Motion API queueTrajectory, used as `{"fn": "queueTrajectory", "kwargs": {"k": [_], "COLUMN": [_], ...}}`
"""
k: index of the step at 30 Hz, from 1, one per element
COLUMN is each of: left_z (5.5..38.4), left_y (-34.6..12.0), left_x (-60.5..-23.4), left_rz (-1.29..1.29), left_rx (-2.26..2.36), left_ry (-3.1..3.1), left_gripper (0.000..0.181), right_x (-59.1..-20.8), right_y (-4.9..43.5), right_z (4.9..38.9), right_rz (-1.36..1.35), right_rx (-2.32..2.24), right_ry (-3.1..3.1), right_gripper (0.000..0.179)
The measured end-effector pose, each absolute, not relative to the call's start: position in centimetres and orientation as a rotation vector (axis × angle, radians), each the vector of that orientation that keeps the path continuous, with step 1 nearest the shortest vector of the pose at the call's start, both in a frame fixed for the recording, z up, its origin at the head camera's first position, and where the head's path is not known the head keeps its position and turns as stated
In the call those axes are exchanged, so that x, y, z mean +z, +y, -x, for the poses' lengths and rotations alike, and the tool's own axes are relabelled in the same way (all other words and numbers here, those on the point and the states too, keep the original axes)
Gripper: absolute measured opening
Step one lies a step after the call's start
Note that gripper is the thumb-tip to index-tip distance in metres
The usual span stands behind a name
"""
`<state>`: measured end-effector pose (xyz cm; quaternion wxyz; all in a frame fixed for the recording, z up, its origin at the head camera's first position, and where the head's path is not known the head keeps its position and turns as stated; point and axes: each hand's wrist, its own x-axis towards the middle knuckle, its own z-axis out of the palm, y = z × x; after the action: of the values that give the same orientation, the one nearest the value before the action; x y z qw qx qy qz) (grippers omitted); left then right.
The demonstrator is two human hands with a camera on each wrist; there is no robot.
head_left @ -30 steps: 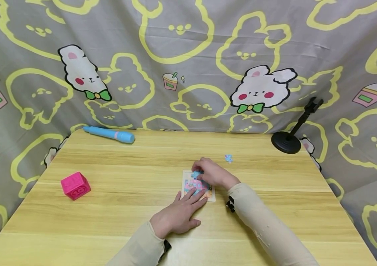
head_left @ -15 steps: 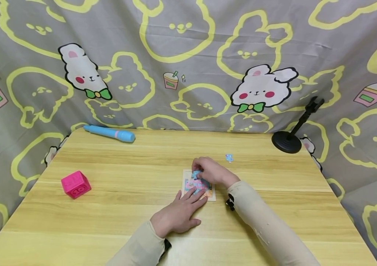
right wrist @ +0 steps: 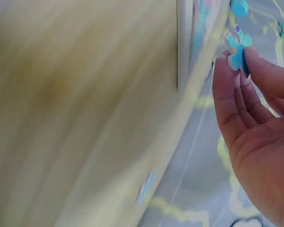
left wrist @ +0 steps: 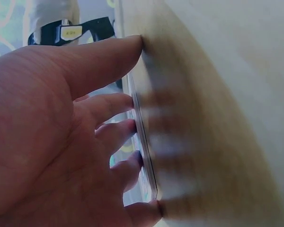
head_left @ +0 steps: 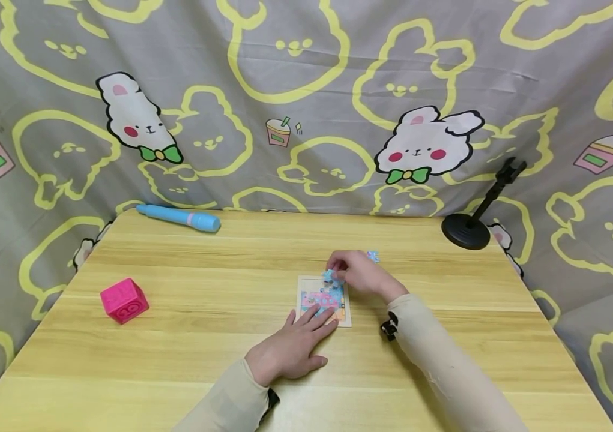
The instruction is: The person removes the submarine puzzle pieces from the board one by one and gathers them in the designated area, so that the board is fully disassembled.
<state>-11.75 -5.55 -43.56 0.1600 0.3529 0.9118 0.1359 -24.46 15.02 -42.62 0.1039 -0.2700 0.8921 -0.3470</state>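
A small jigsaw puzzle in a pale tray (head_left: 299, 289) lies at mid-table, its lower part filled with pink and blue pieces and its upper left part bare. My left hand (head_left: 287, 353) lies flat with spread fingers over the tray's lower edge; in the left wrist view its fingertips touch the tray's side (left wrist: 144, 146). Above the tray's upper right part, my right hand (head_left: 364, 274) pinches a light blue puzzle piece (right wrist: 237, 54) between thumb and fingers. Another blue puzzle piece (head_left: 373, 256) lies on the table just behind that hand, partly covered by it.
A pink block (head_left: 124, 300) sits at the left of the wooden table (head_left: 203, 360). At the back left lies a blue toy microphone (head_left: 179, 217). A black stand (head_left: 466, 230) is at the back right. A patterned curtain (head_left: 306, 78) hangs behind the table.
My right hand has moved to the right with the blue puzzle piece, from the tray's upper middle to its upper right corner. The left hand has stayed in place.
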Motion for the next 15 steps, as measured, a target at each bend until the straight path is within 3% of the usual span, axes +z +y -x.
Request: {"fn": "queueTrajectory", "kwargs": {"k": [15], "left_z": [11.7], "left_y": [-5.3], "left_x": [-43.9], "left_rz": [-0.966], "left_rx": [0.444], "left_ry": [2.578], "left_gripper": [0.068], "right_x": [-42.1], "right_y": [26.3], "right_z": [26.9], "right_rz": [0.535], "right_rx": [-0.911], "right_ry": [2.840], "right_gripper": [0.013]}}
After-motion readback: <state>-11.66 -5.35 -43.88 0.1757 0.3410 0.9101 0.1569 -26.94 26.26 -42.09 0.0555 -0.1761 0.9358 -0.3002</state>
